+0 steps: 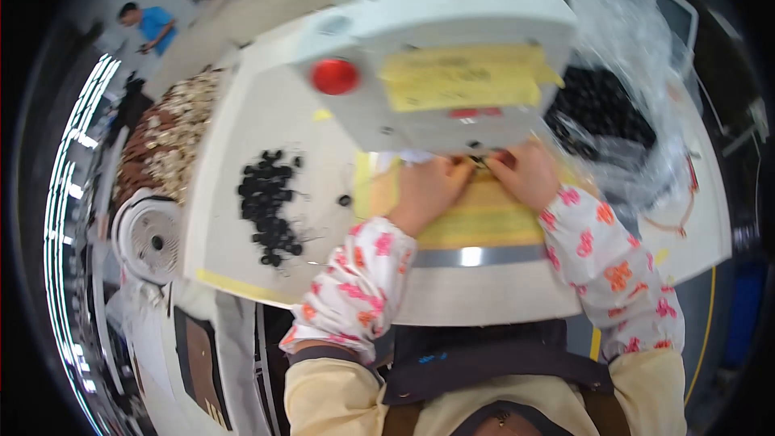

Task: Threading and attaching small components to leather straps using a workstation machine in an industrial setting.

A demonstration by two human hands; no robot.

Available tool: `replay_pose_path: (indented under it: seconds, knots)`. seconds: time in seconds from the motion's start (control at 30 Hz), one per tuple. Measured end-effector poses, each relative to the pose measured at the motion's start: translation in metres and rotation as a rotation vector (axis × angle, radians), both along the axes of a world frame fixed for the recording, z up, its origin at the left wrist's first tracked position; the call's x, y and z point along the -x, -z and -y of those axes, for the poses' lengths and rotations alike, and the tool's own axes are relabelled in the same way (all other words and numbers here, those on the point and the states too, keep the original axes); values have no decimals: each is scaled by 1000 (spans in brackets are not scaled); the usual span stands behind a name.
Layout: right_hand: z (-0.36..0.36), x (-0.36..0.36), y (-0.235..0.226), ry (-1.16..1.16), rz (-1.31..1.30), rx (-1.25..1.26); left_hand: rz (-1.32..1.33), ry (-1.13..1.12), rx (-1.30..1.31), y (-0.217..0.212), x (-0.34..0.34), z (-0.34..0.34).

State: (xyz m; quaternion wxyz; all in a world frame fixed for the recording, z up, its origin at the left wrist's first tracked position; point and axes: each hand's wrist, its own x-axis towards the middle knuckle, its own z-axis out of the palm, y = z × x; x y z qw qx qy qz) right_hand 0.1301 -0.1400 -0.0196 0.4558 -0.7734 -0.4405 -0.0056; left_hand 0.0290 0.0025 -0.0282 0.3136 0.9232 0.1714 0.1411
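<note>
A white machine head (355, 117) with a red round button (334, 77) and a yellow paper label (464, 77) stands over the table in front of me. Under its front edge my left hand (429, 190) and my right hand (529, 178) nearly meet, thumbs and forefingers pinched together. Between the fingertips shows something small and dark (478, 161), too small and blurred to name. Both hands are over a yellow-taped work surface (480, 226) with a grey strip (476, 256) along its near side.
Left of my hands lies a pile of small black round pieces (266, 202), with a single piece (345, 200) apart. A clear plastic bag (646, 161) of black pieces (601, 109) sits at right. A white fan (149, 238) is beside the table; a person in blue (156, 26) stands far left.
</note>
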Motion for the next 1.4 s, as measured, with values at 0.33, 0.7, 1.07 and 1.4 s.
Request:
replay_pose_path:
  seconds: [0.33,0.7,1.07,1.4]
  knots:
    - [17,3,3,-107,-394,114,309,361,-86,-4,36,32]
    - [21,36,-3,-250,-630,76,481,207,120,-10,19,12]
    - [12,2,-22,-278,-829,66,208,223,79,-14,13,0]
    - [11,-2,-11,-327,-797,238,73,186,131,-9,11,13]
